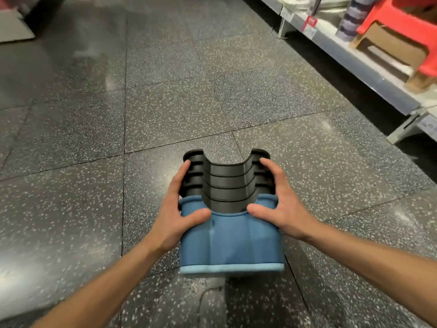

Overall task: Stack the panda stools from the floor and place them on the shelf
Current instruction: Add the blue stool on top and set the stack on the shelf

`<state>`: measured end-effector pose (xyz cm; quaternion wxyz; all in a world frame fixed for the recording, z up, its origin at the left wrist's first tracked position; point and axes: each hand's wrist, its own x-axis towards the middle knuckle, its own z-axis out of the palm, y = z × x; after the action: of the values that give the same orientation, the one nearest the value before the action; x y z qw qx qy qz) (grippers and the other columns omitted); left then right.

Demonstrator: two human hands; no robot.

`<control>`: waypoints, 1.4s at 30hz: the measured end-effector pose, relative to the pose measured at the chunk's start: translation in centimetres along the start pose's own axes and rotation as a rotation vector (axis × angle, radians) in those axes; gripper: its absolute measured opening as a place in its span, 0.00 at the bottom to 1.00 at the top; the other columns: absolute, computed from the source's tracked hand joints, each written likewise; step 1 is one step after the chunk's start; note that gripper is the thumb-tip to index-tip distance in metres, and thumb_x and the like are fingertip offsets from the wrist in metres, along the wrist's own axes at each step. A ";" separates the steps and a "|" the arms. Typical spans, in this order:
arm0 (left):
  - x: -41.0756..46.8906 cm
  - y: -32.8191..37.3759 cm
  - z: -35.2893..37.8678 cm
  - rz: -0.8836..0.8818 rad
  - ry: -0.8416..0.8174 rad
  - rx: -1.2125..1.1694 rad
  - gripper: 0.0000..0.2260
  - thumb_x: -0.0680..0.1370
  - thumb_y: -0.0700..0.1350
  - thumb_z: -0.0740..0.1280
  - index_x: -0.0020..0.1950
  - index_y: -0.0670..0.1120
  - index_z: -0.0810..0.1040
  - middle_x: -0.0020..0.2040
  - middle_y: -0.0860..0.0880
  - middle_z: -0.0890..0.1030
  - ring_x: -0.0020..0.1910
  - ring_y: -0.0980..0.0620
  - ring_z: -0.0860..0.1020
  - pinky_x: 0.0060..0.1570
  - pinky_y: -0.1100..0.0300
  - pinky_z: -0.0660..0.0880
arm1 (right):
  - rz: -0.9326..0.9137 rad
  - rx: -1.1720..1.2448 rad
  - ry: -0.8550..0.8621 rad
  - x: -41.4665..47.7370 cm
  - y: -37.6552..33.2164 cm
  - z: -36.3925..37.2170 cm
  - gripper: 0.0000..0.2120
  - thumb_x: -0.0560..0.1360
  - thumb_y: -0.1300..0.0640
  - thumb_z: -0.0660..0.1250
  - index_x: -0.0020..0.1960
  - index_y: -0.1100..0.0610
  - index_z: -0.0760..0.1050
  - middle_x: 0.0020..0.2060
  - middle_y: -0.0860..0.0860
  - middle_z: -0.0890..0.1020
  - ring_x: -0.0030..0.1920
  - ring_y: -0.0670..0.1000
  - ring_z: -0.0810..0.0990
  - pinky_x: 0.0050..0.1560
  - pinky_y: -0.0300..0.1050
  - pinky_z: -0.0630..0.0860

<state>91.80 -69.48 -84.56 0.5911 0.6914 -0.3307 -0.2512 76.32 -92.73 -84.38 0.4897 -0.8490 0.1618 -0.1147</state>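
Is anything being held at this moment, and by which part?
Yes: both hands grip the nested stack of stools by its sides, left hand and right hand each straddling the seam between blue stool and black ones.

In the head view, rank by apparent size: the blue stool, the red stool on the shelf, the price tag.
1. blue stool, held near the camera, so it looks bigger
2. red stool, partly cut off by the frame
3. price tag
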 end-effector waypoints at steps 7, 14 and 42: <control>-1.0 3.6 4.7 0.041 -0.022 0.049 0.49 0.69 0.54 0.78 0.85 0.53 0.57 0.81 0.52 0.71 0.78 0.54 0.72 0.74 0.60 0.71 | -0.009 0.047 0.142 -5.4 0.5 -2.5 0.46 0.67 0.35 0.73 0.79 0.27 0.53 0.70 0.42 0.69 0.69 0.32 0.68 0.65 0.38 0.67; 0.8 10.5 16.2 0.138 -0.199 -0.032 0.47 0.69 0.52 0.77 0.84 0.53 0.57 0.77 0.61 0.74 0.72 0.64 0.75 0.65 0.72 0.72 | 0.025 -0.044 0.365 -13.9 -1.0 -14.4 0.44 0.67 0.36 0.72 0.79 0.31 0.56 0.73 0.44 0.69 0.72 0.36 0.68 0.67 0.38 0.65; 5.8 31.9 67.2 0.510 -0.934 -0.163 0.46 0.71 0.51 0.75 0.86 0.53 0.57 0.76 0.63 0.73 0.74 0.61 0.75 0.68 0.65 0.74 | 0.183 -0.084 1.256 -46.2 3.6 -51.6 0.33 0.65 0.42 0.70 0.70 0.26 0.70 0.64 0.35 0.80 0.64 0.39 0.78 0.65 0.45 0.71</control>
<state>40.82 -120.25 -64.67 0.4751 0.3558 -0.6952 -0.4054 14.96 -117.57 -63.66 0.2754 -0.6213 0.4943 -0.5421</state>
